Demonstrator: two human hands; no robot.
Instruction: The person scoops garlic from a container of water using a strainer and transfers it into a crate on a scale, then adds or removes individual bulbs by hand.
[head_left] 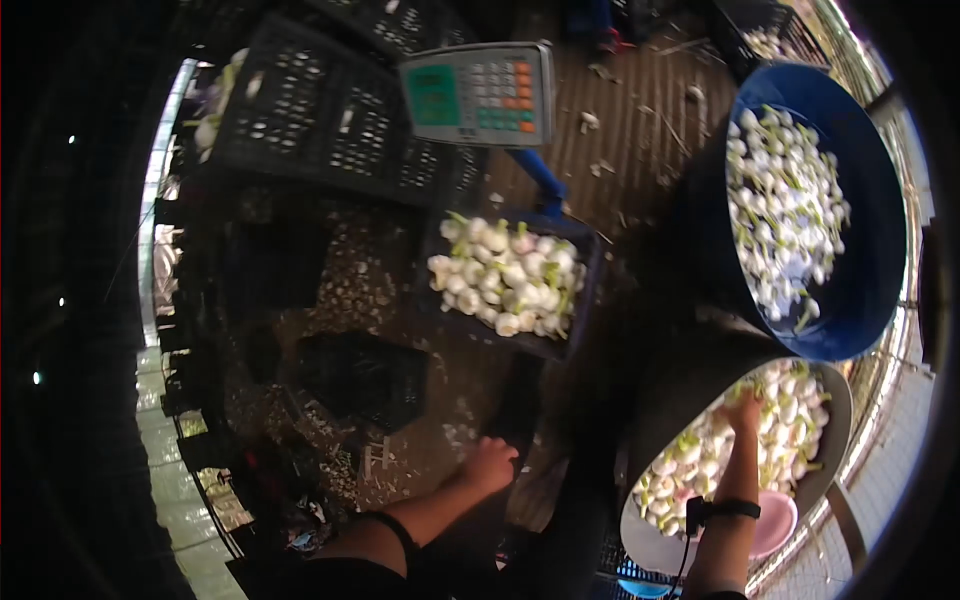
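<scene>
My right hand (pixel 742 410) reaches into a large grey tub (pixel 838 400) of white bulbs with green stems (pixel 690 460); its fingers are blurred among the bulbs, so its grip is unclear. My left hand (pixel 490 464) hangs over the floor at the lower middle, fingers curled, with nothing visible in it. Ahead of it a dark crate (pixel 585 290) holds a heap of trimmed white bulbs (pixel 510 275). Above this crate stands a scale display (pixel 478 93) with a green screen and a keypad, on a blue post (pixel 540 175).
A big blue tub (pixel 870 240) with bulbs in liquid stands at the right. Black crates (pixel 300 105) are stacked at the upper left. A pink bowl (pixel 775 522) sits by the grey tub. Scraps litter the floor (pixel 630 120), and another crate of bulbs (pixel 770 42) is at the upper right.
</scene>
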